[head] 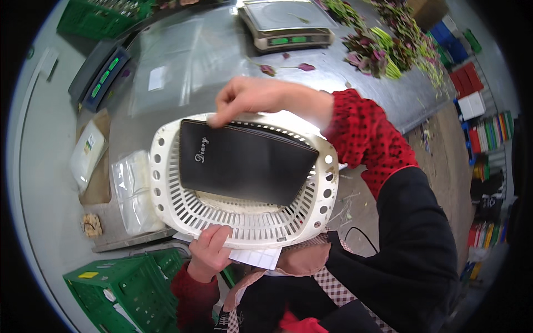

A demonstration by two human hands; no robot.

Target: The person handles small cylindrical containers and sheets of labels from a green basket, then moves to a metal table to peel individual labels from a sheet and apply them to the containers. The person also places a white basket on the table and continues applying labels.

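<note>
A white slotted plastic basket is in front of my body, over the near edge of the metal table. My left hand grips its near rim, fingers curled over the edge. Sheets of white paper show under the rim beside that hand. In the basket's opening, tilted, lies a black-covered notebook with light lettering and stitched edges. My right hand reaches across the far rim and pinches the notebook's far edge near its left corner. The notebook hides much of the basket's floor.
A digital scale stands on the metal table, and another scale sits at left. Leafy bunches lie at right. Clear plastic packs rest left of the basket. Green crates stand lower left.
</note>
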